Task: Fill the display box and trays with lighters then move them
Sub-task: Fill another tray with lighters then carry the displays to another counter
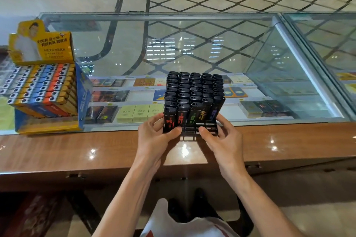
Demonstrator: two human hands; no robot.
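Left hand [154, 137] and right hand [223, 140] grip the tray's [192, 131] near end; lighters [192, 90] stand up, rows running away over the wide glass counter [250, 54].

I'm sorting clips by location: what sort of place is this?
Probably a shop's tobacco counter: a glass display case with cigarette packs shelved inside, a yellow display box of lighters standing on it, and a black lighter tray.

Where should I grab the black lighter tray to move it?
Grip the low base of the black tray from both sides at the front corners, where the left hand and right hand sit. The lighters only stand upright in slots, so gripping them may pull them out.
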